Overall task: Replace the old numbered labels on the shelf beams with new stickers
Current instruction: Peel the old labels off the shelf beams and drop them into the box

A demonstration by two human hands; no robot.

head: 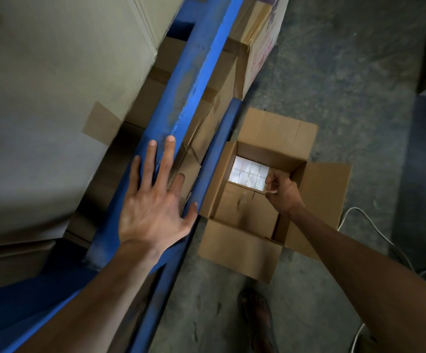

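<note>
A big pale carton (54, 98) fills the upper shelf at left, behind the blue beam (194, 80) that runs diagonally through the view. An open box (321, 194) sits on the concrete floor (347, 85) just beside the rack; a sheet of white stickers (247, 171) lies inside. The left hand (153, 207) rests flat on the beam, fingers spread. The right hand (283, 192), inside the box, pinches a small pale piece (271, 191); I cannot tell what it is.
</note>
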